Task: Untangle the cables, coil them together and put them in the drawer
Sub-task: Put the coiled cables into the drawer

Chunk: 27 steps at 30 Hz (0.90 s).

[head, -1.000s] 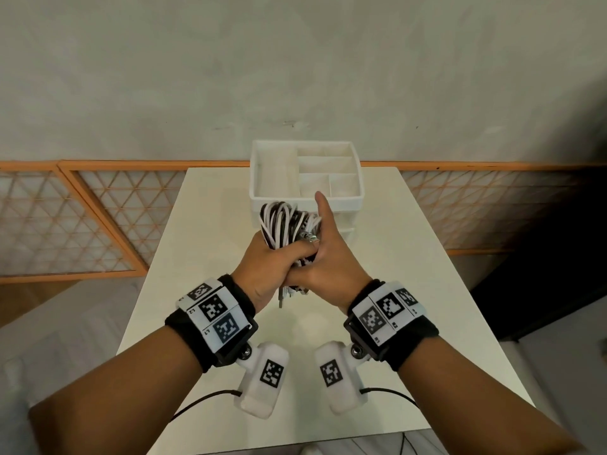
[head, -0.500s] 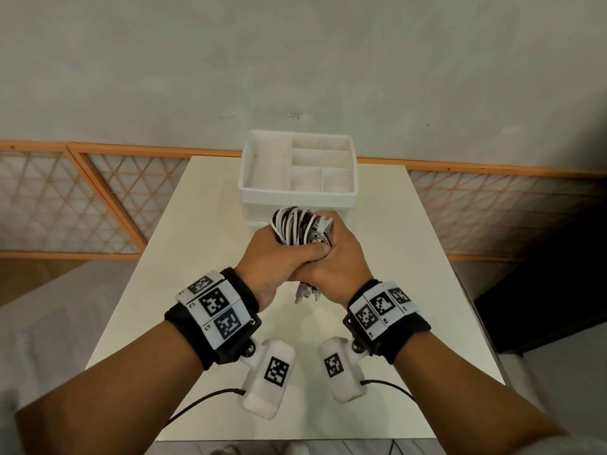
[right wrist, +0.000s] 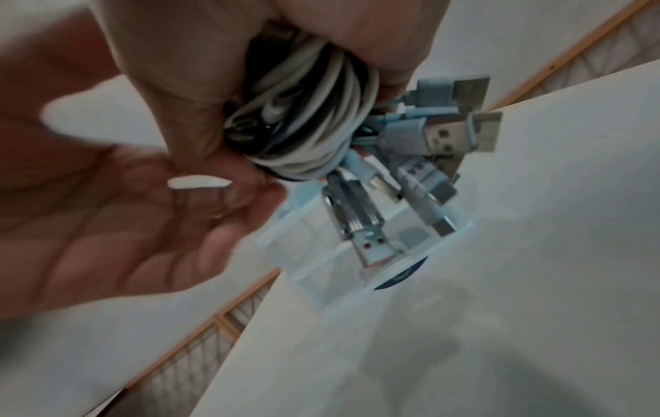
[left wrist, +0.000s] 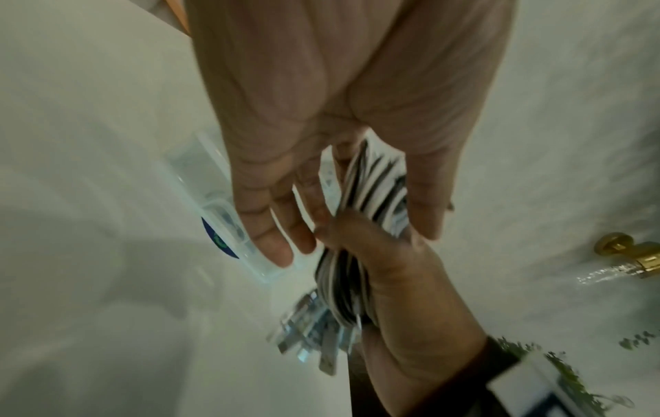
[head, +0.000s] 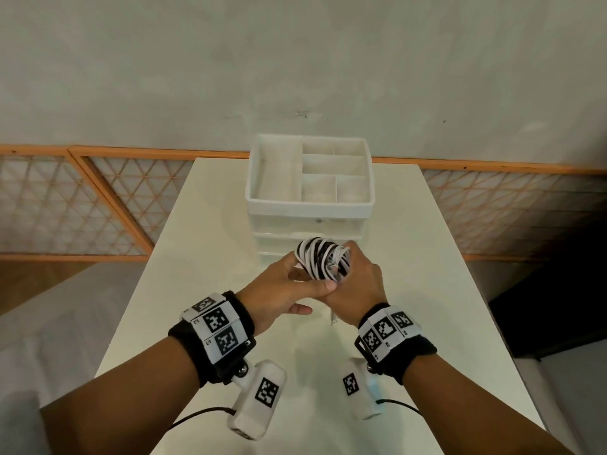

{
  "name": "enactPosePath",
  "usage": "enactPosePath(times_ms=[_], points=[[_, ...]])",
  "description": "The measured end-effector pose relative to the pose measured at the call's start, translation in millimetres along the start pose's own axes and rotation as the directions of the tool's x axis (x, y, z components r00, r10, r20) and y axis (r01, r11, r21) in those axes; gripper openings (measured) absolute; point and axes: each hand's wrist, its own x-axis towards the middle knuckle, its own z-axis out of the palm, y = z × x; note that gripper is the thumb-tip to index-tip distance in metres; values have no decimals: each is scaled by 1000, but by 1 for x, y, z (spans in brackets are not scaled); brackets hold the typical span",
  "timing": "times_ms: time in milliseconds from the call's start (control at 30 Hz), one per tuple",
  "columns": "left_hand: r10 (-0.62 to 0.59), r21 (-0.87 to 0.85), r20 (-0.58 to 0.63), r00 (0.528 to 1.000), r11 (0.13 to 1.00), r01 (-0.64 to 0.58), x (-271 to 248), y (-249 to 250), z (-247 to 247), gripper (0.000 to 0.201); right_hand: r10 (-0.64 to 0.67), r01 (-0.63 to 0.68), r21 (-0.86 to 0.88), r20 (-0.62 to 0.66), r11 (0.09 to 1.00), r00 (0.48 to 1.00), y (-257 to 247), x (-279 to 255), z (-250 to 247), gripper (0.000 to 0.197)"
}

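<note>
A coil of black and white cables (head: 320, 261) is held above the white table (head: 203, 264), just in front of the white drawer unit (head: 310, 221). My right hand (head: 358, 280) grips the coil, fingers wrapped round it. In the right wrist view the coil (right wrist: 314, 127) sits in that fist, and several USB plugs (right wrist: 446, 132) stick out below it. My left hand (head: 279, 287) lies beside the coil with its fingers straight and spread. In the left wrist view the left hand's palm (left wrist: 321, 127) faces the coil (left wrist: 371, 194). The unit's drawers look closed.
The drawer unit carries an open top tray (head: 259, 178) divided into several empty compartments. It stands at the table's far middle. An orange lattice railing (head: 98, 205) runs behind the table, below a grey wall. Bare tabletop lies on both sides of the hands.
Both hands moved forward toward the drawer unit. The left hand, which held the coil, has let go and opened; the right hand has closed round the coil.
</note>
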Motion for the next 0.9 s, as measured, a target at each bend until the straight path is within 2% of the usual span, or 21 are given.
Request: enactPosePath(times_ms=[33,100,167,267,433,600,800,867,900], points=[[-26,-13,7,1000,1000,26,6,-1,-8,47,38,-39,-10,-14,999,999,2,6,-2,57],[-103,-66,-56,993,993,99,21,-2,-22,41,110,-111,-38,-42,993,993,5,17,-9,54],[-211,-206,-124,970,961,183,42,-5,-32,29,148,-152,-70,-61,986,987,7,26,-14,52],[-328,-417,-129,936,874,249,72,-6,-36,6,168,-175,-76,-88,982,982,3,37,-15,49],[-349,-491,-121,929,834,250,107,-3,-22,12,178,-186,-55,-125,981,976,-1,45,-10,47],[-356,-629,6,934,725,281,110,-14,-23,3,171,-176,-22,-141,984,975,-4,44,-11,49],[-359,-563,146,922,736,375,67,-51,-29,18,141,-142,1,-134,990,981,-7,41,-20,48],[-362,-442,173,916,803,400,52,-50,-31,23,114,-114,2,-127,993,985,-10,42,-23,49],[-354,-299,165,921,872,388,46,-44,-32,23,99,-100,-3,-123,995,987,-12,42,-24,49]])
